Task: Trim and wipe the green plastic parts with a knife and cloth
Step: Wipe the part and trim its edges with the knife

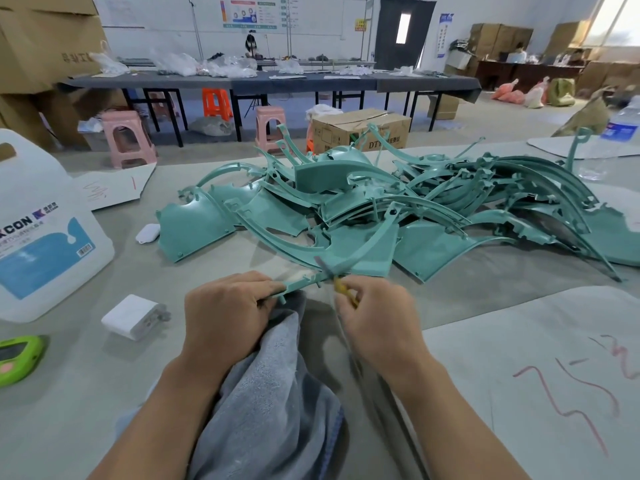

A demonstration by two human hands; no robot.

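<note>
At the table's near edge, a green plastic part (304, 282) is crossed by a knife (343, 289).
The part's end is gripped by the left hand (225, 306), under which a grey cloth (277, 375) is bunched. The knife is pinched by the right hand (374, 317) (blade blurred). A pile of green parts (381, 209) is heaped at twelve o'clock and a white jug (45, 237) at ten.
</note>
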